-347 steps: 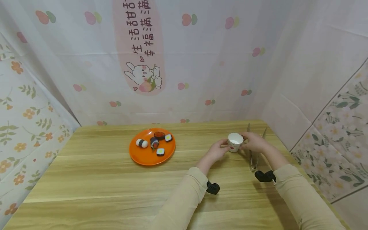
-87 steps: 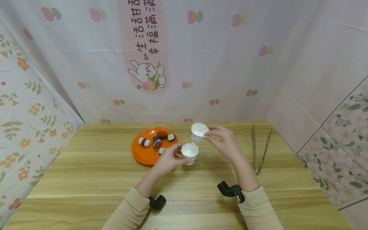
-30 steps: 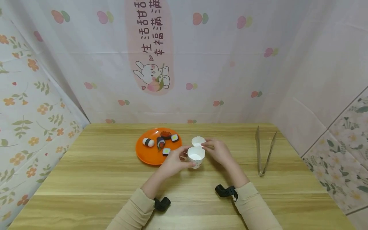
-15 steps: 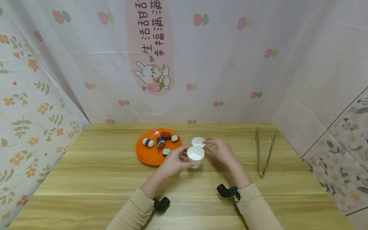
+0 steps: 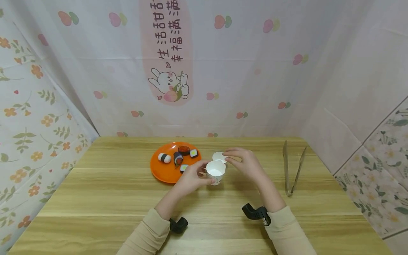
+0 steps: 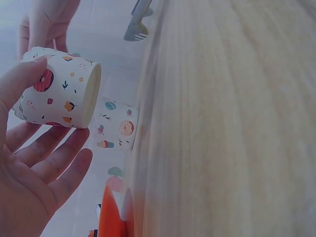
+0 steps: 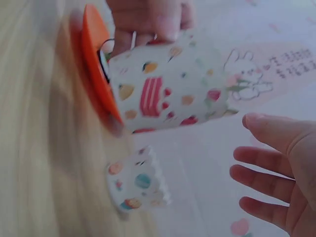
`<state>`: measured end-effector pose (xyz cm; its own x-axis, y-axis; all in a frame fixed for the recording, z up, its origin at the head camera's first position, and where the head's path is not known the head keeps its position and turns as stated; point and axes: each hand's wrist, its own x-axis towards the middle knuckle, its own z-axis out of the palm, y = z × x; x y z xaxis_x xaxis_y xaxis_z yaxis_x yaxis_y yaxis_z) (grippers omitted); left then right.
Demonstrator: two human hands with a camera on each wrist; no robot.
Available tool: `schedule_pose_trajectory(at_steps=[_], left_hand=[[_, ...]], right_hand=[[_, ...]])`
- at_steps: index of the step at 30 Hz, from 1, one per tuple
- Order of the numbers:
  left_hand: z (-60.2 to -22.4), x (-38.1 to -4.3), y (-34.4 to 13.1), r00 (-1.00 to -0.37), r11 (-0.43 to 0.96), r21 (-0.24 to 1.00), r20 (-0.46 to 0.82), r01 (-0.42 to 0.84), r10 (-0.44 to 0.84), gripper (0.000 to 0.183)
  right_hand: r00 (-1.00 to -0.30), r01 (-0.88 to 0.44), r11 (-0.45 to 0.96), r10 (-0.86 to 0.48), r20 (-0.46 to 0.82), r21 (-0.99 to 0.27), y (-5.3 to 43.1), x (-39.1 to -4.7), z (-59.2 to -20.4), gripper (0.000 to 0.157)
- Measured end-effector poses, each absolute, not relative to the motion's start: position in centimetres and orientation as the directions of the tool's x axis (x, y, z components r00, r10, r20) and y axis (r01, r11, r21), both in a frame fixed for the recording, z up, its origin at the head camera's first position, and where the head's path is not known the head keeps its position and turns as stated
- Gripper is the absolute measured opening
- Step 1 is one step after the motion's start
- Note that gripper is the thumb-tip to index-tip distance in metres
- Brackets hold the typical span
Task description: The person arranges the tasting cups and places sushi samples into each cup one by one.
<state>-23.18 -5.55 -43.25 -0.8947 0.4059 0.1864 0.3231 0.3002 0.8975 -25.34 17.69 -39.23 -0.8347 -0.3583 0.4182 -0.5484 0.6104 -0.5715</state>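
My left hand holds a white paper baking cup above the table, thumb on one side and fingers on the other. Printed sweets and flowers cover this cup in the left wrist view. Just behind it a second paper cup stands upright on the table, partly hidden in the head view. My right hand hovers beside the cups. In the right wrist view, the fingers are spread apart with nothing between them, and the standing cup is apart from them.
An orange plate with several toy sushi pieces lies left of the hands. Metal tongs lie spread on the right of the wooden table. A printed curtain hangs behind the table.
The cups have come from beside the tongs to near the plate. My right hand has set the second cup down, let go and lifted slightly; my left hand still holds the first cup.
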Motion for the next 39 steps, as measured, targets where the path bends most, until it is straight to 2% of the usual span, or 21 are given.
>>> schedule_pose_trajectory(at_steps=[14,33,39], left_hand=[[-43.2,-23.3,-5.5,-0.898,0.304,0.897,0.185,0.32,0.399,0.057],[-43.1,-23.3,-5.8,-0.898,0.302,0.901,0.177,0.312,0.402,0.061],[-43.3,-23.4,-5.8,-0.894,0.263,0.913,0.188,0.312,0.407,0.063]], right_hand=[[-0.759,-0.651,0.578,-0.492,0.427,-0.493,17.0,-23.3,-37.2,0.022],[-0.786,-0.613,0.616,-0.541,0.3,-0.494,16.8,-22.6,-37.4,0.021],[-0.78,-0.621,0.617,-0.548,0.304,-0.483,16.9,-22.7,-37.5,0.021]])
